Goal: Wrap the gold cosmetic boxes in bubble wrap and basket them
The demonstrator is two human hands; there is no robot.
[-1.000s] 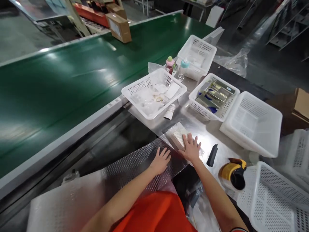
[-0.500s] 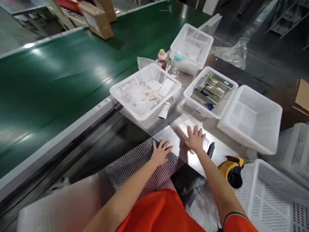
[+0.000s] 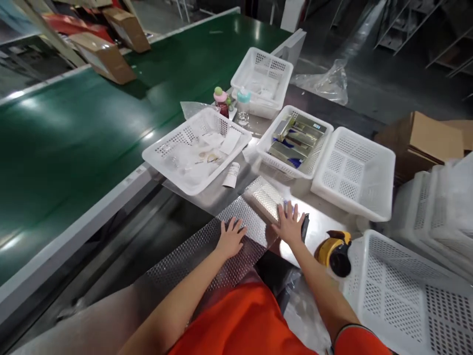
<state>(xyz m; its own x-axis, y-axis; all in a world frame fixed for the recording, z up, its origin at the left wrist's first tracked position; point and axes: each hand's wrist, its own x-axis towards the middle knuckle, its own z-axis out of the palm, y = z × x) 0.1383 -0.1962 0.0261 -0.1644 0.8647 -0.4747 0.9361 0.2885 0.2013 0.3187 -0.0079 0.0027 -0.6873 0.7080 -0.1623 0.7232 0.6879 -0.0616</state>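
A sheet of bubble wrap (image 3: 177, 259) stretches from the lower left to the metal table, partly hidden by my left arm. Its far end covers a flat, box-shaped item (image 3: 265, 198); the wrap hides what it is. My left hand (image 3: 229, 240) lies on the sheet, fingers spread. My right hand (image 3: 290, 226) rests with fingers apart at the near right end of the covered item. Beside that hand lies a narrow black object (image 3: 305, 228), partly hidden. A yellow and black device (image 3: 334, 252) sits further right.
Ahead stand a white basket (image 3: 166, 175) of clear bags and papers, a basket (image 3: 312, 170) of gold boxes and another white basket (image 3: 386, 192). A curled label (image 3: 231, 175) and two small bottles (image 3: 243, 108) are near. A green conveyor (image 3: 74, 172) runs along the left.
The view has swung to the right. My right hand has shifted toward the near end of the covered item, showing more of it. My left hand stays spread on the wrap.
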